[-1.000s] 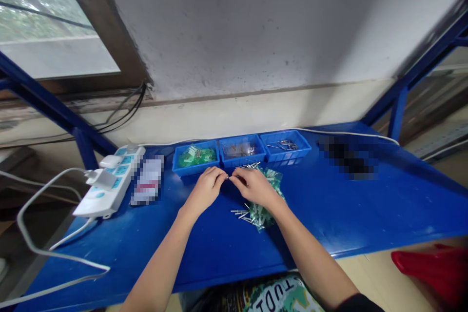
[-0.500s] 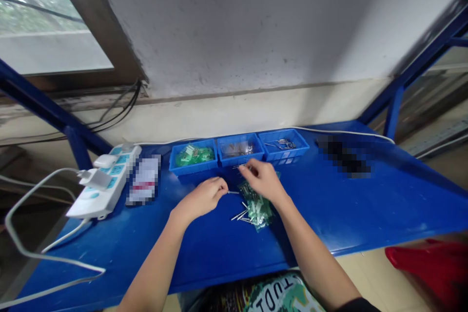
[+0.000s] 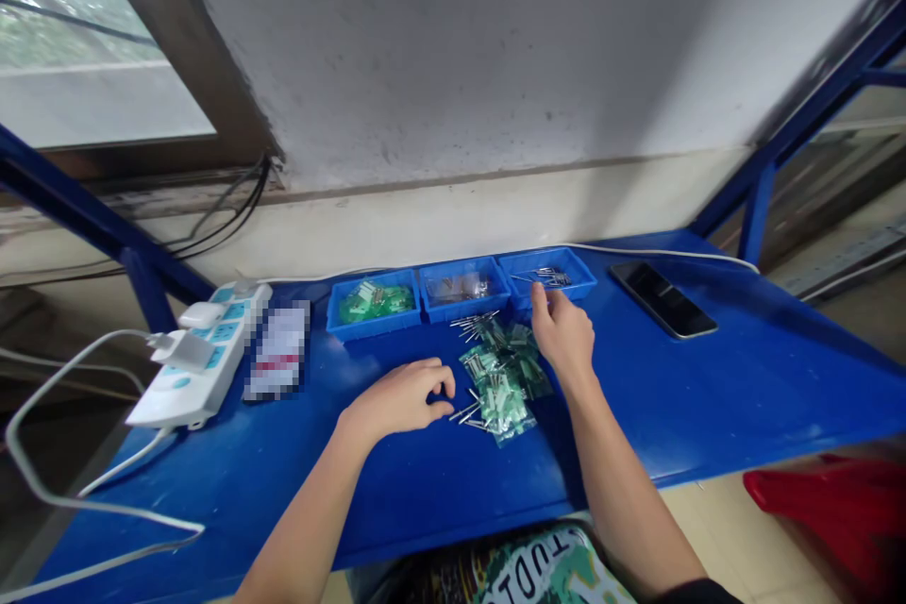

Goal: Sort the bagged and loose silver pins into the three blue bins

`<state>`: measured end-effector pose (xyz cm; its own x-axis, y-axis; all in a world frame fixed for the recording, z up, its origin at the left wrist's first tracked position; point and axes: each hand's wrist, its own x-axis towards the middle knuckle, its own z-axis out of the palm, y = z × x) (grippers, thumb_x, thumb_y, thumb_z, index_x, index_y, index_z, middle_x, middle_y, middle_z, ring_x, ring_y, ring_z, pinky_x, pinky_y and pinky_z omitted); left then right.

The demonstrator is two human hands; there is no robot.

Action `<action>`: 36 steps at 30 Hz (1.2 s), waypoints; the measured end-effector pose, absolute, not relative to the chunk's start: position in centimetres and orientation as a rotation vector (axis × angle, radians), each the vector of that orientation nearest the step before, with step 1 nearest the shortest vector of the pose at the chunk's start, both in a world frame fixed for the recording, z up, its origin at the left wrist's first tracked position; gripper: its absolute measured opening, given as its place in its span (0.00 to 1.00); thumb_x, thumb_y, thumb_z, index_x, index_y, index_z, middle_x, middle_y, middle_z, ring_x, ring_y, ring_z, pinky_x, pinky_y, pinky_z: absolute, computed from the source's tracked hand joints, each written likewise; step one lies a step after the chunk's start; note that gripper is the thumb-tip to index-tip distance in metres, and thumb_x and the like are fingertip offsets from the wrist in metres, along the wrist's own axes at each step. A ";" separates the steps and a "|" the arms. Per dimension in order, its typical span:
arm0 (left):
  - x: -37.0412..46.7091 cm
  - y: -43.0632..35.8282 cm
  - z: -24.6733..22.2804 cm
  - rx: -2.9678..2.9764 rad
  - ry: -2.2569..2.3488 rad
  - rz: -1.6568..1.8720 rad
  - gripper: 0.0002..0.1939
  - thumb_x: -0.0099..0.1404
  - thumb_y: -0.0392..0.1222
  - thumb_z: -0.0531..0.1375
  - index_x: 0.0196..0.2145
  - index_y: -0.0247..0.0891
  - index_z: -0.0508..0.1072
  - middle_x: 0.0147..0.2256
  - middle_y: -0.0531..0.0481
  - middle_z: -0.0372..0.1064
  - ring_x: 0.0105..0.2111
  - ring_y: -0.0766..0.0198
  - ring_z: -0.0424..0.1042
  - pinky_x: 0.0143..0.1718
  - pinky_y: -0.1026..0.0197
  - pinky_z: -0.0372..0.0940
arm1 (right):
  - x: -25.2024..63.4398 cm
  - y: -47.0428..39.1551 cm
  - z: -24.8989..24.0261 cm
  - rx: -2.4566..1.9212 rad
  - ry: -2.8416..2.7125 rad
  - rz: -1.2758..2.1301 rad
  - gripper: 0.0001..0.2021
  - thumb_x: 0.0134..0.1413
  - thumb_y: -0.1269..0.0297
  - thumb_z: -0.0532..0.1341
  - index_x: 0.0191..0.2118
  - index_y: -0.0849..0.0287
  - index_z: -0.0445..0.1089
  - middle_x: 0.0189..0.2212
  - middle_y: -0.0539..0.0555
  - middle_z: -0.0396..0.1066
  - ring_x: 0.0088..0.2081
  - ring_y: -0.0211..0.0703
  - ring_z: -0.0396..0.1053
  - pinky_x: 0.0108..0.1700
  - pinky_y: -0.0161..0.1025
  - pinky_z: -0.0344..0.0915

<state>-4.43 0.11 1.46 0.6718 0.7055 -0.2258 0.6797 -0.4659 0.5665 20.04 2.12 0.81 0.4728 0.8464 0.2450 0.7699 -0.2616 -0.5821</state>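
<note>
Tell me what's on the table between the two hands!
Green packets and thin metal pins lie between the left hand and the right hand, as the head view shows.

Shiny metal pins [image 3: 465,413], glossy plastic packets [image 3: 505,404], smooth glossy tabletop [image 3: 714,396]

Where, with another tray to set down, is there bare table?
Widest: right of the right forearm, in front of the black phone. Another lies between the left forearm and the white cable; a third between the forearms, at the near edge. Crowded: the middle, with green packets, metal pins and, behind them, three blue trays.
</note>
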 end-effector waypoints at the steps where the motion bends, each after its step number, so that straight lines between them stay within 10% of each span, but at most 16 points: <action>1: -4.3 0.1 1.5 2.262 1.060 0.052 0.04 0.61 0.42 0.56 0.32 0.43 0.70 0.35 0.52 0.66 0.33 0.63 0.67 0.28 0.64 0.57 | 19.9 2.0 0.7 -2.083 -1.364 0.179 0.28 0.59 0.42 0.43 0.36 0.59 0.70 0.23 0.57 0.70 0.25 0.44 0.65 0.26 0.36 0.45; 36: -4.0 1.1 1.1 2.219 1.293 0.540 0.12 0.68 0.43 0.48 0.34 0.40 0.68 0.34 0.50 0.68 0.37 0.60 0.68 0.37 0.60 0.61 | 15.4 0.1 0.8 -1.302 -2.244 0.505 0.05 0.58 0.66 0.54 0.35 0.56 0.67 0.29 0.51 0.69 0.30 0.37 0.64 0.32 0.33 0.53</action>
<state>-4.00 1.07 1.14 0.4671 0.8804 0.0817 0.6768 -0.4155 0.6077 15.41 0.09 0.80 -0.4223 0.8771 0.2289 0.6942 0.4753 -0.5405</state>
